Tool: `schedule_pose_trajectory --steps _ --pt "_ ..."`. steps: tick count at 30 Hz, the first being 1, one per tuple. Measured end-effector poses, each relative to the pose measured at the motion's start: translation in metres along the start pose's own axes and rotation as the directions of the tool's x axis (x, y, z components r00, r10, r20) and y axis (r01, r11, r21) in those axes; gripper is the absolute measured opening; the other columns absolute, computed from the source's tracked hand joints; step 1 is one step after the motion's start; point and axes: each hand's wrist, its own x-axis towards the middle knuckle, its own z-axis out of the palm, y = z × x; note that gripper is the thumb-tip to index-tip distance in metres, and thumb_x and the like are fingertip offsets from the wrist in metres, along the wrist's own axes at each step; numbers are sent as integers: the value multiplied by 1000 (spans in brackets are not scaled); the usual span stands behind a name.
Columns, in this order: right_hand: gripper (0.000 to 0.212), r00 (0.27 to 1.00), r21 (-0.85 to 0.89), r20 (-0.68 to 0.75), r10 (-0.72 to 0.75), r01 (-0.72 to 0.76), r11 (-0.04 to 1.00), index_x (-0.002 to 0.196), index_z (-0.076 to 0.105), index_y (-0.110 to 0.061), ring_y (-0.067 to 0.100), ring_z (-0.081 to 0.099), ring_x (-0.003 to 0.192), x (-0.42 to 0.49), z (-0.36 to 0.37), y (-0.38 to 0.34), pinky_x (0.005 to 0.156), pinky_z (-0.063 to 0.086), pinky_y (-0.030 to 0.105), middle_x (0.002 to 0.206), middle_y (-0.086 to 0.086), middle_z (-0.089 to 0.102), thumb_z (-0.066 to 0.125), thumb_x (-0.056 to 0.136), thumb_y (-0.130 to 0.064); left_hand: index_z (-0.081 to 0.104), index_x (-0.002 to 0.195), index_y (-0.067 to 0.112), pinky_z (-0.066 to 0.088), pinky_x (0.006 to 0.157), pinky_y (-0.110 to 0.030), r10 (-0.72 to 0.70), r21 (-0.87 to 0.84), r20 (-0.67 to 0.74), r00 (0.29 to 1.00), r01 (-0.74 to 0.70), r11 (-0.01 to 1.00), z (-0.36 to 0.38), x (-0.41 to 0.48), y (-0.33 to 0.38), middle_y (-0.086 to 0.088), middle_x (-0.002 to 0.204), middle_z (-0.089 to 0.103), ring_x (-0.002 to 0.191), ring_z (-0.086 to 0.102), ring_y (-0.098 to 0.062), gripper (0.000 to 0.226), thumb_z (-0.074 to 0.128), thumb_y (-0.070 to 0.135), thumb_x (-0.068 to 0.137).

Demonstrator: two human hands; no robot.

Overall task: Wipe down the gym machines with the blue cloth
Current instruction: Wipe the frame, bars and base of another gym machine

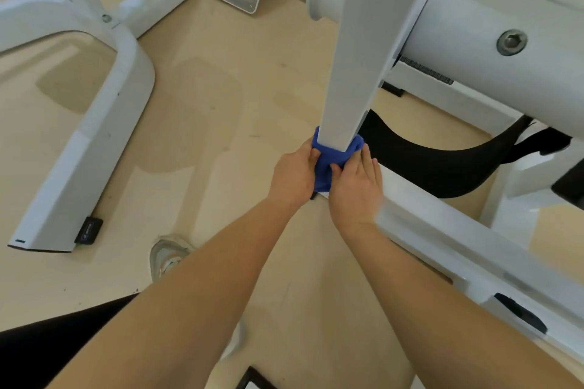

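The blue cloth (327,164) is wrapped around the foot of a white upright post (350,73) of a gym machine, near where the post meets a white floor rail (442,230). My left hand (292,177) grips the cloth from the left side. My right hand (355,186) presses and holds the cloth from the right, fingers pointing up along the post. Both forearms reach in from the bottom of the view. Part of the cloth is hidden behind the post and under my fingers.
A second white machine base (94,123) curves across the beige floor at left, with a black rubber foot (90,230). A thick white tube (493,50) with a bolt lies at upper right, black padding (442,164) beneath it. My shoe (166,257) is on the floor.
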Motion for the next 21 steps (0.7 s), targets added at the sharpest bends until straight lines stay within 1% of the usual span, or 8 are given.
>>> schedule_pose_trajectory --steps 2,3,5,8,10,13,17,21 --pt "59 999 39 38 8 -10 999 157 22 -7 22 18 152 2 -9 -2 124 5 32 161 9 29 31 105 -34 58 124 27 37 58 -15 64 50 20 998 -65 997 -6 -2 3 10 76 61 67 56 -6 30 36 27 105" --pt "57 999 90 46 16 -20 996 155 28 -8 23 25 149 3 -17 -4 125 14 36 159 9 35 34 104 -33 59 125 25 37 59 -17 94 63 22 995 -95 993 -11 -4 7 7 78 62 68 57 -8 31 35 27 105" --pt "51 999 218 15 31 -33 975 147 41 -9 24 45 134 5 -38 -15 113 37 42 144 8 50 40 101 -30 61 116 25 39 60 -22 115 42 -6 993 -114 993 -22 -8 22 3 76 64 68 58 -13 29 35 26 105" --pt "41 994 311 -102 32 2 950 134 49 -9 25 57 112 4 -77 -37 94 49 43 124 8 60 44 98 -26 60 98 25 36 57 -19 161 46 -80 984 -158 986 -46 -17 56 3 69 61 61 54 -8 25 35 24 104" --pt "37 983 310 -185 -4 63 949 130 49 -8 25 61 98 4 -107 -50 83 51 41 112 8 64 45 98 -25 60 93 25 34 54 -12 213 81 -139 967 -204 976 -65 -24 84 9 67 59 59 53 -4 25 37 24 103" --pt "38 964 254 -265 -34 104 962 134 48 -8 24 61 75 2 -155 -70 63 45 34 93 5 66 44 101 -27 55 77 27 32 51 -15 249 144 -260 933 -218 965 -97 -37 127 12 60 55 57 53 -7 28 43 31 101" --pt "25 959 206 -273 -74 134 969 119 55 -12 24 63 80 -18 -215 -84 67 52 39 98 5 67 46 103 -29 63 72 17 51 57 -39 220 120 -264 939 -195 974 -123 -75 164 4 64 66 61 64 -18 38 51 44 96" --pt "22 957 68 -194 -214 231 971 112 56 -16 21 53 80 -36 -272 -71 66 41 34 96 0 57 46 102 -32 67 73 21 56 65 -44 103 -84 -257 961 -128 988 -113 -120 188 6 69 71 59 68 -18 33 56 47 91"
